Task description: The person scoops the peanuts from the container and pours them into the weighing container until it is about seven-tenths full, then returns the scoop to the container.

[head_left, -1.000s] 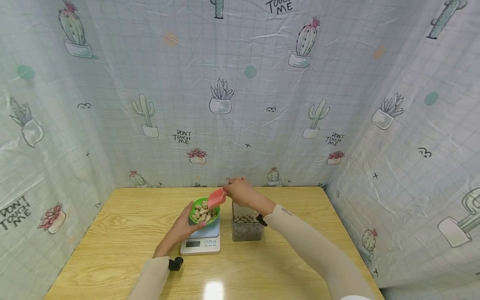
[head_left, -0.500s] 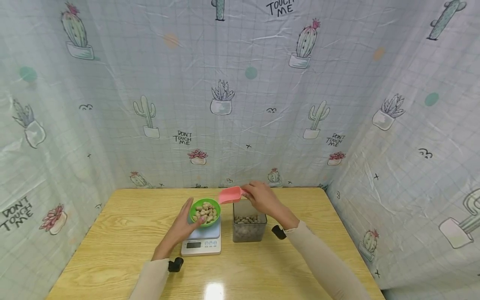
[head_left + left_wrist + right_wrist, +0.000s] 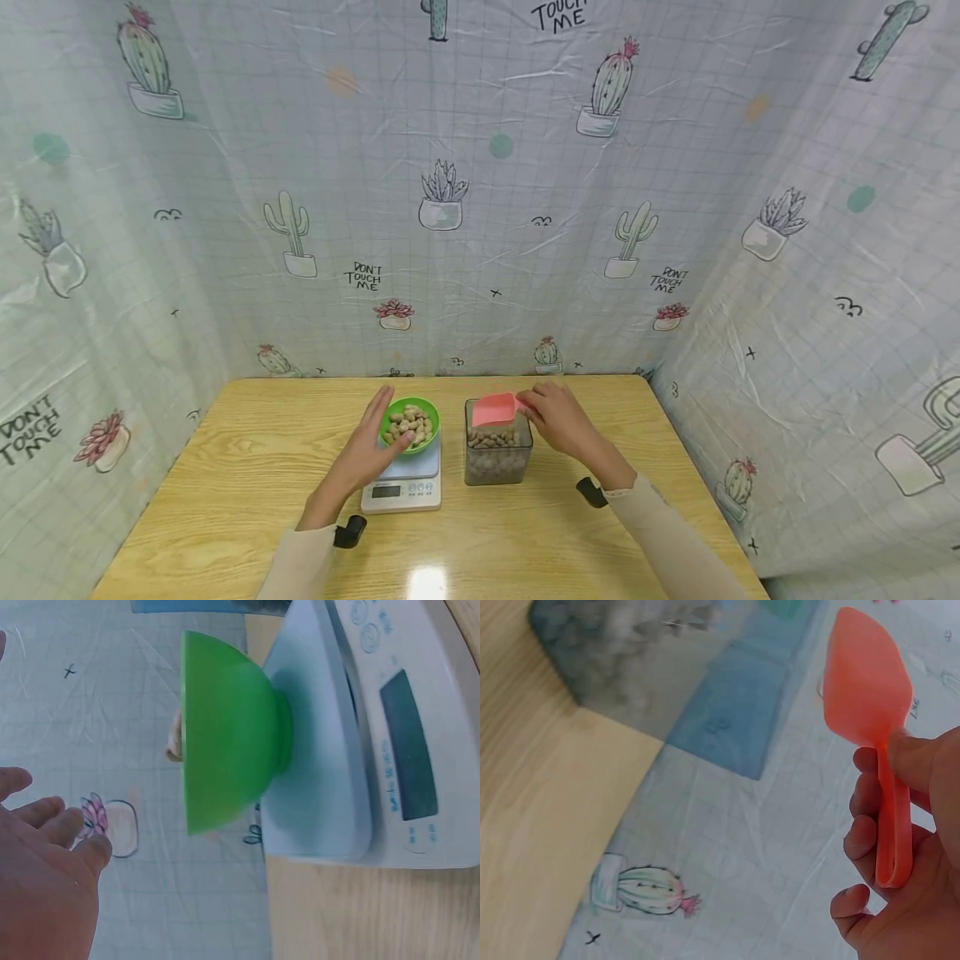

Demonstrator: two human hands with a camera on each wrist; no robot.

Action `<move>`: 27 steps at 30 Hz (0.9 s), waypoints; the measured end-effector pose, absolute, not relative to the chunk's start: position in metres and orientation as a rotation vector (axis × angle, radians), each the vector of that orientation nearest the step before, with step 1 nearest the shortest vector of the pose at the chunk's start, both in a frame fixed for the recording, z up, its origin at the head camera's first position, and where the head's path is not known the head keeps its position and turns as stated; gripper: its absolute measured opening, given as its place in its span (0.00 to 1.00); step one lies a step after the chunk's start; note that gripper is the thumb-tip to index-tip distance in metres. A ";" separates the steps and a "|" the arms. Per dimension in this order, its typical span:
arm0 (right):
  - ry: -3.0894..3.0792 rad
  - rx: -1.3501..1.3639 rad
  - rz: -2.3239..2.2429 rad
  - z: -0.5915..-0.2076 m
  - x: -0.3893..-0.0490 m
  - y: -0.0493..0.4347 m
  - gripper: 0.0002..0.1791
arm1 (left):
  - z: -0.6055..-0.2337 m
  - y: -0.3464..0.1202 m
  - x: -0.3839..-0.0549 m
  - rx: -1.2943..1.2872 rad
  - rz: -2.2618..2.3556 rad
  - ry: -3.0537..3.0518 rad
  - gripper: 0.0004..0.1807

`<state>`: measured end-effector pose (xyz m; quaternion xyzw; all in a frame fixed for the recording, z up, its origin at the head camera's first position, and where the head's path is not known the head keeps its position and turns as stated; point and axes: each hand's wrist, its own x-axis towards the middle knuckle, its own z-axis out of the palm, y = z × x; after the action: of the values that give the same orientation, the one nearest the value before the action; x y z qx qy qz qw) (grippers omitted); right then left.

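Note:
A pink scoop point(image 3: 493, 409) hangs above the clear grey container point(image 3: 495, 473); my right hand point(image 3: 558, 419) grips its handle, fingers and thumb curled round it in the right wrist view. No nuts show in the scoop's bowl. Unshelled peanuts point(image 3: 491, 440) lie inside the container. To the left, a green bowl point(image 3: 232, 735) with more peanuts point(image 3: 412, 419) stands on a white kitchen scale point(image 3: 420, 500). My left hand point(image 3: 365, 454) hovers at the bowl's left side with fingers extended; the left wrist view shows a gap between that hand and the bowl.
Scale and container stand side by side on a wooden table point(image 3: 262, 467), a narrow strip of tabletop between them. Behind the table and along both sides hangs a cactus-print curtain point(image 3: 495, 250). The scale's display point(image 3: 409, 746) looks dark.
My right hand has carried the scoop from over the green bowl rightwards and down to above the container. My left hand stays beside the bowl, almost unmoved.

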<state>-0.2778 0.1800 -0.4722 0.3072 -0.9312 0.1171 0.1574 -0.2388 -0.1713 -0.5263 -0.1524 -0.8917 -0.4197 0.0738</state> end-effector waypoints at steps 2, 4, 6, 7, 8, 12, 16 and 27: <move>-2.677 0.878 0.304 -0.475 -0.275 0.183 0.11 | -0.522 -0.169 -0.237 -0.477 -1.249 -2.669 0.48; -2.682 0.878 0.272 -0.478 -0.274 0.183 0.11 | -0.518 -0.168 -0.236 -0.495 -1.248 -2.661 0.48; -2.684 0.884 0.243 -0.480 -0.273 0.182 0.11 | -0.515 -0.166 -0.234 -0.508 -1.235 -2.668 0.48; -2.688 0.884 0.229 -0.482 -0.273 0.181 0.11 | -0.514 -0.165 -0.233 -0.513 -1.221 -2.679 0.48; -2.691 0.885 0.211 -0.484 -0.273 0.180 0.11 | -0.513 -0.164 -0.231 -0.521 -1.204 -2.690 0.48; -2.698 0.888 0.163 -0.491 -0.271 0.175 0.10 | -0.512 -0.160 -0.225 -0.555 -1.093 -2.734 0.48; -2.693 0.912 0.145 -0.495 -0.270 0.171 0.08 | -0.511 -0.157 -0.220 -0.574 -1.016 -2.744 0.48; -2.721 0.906 0.182 -0.496 -0.274 0.171 0.18 | -0.502 -0.145 -0.220 -0.498 -0.835 -2.802 0.43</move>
<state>-0.2739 0.1706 -0.4957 0.3123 -0.9384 0.0627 0.1336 -0.2203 -0.1448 -0.5017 -0.1673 -0.9410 -0.2806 0.0879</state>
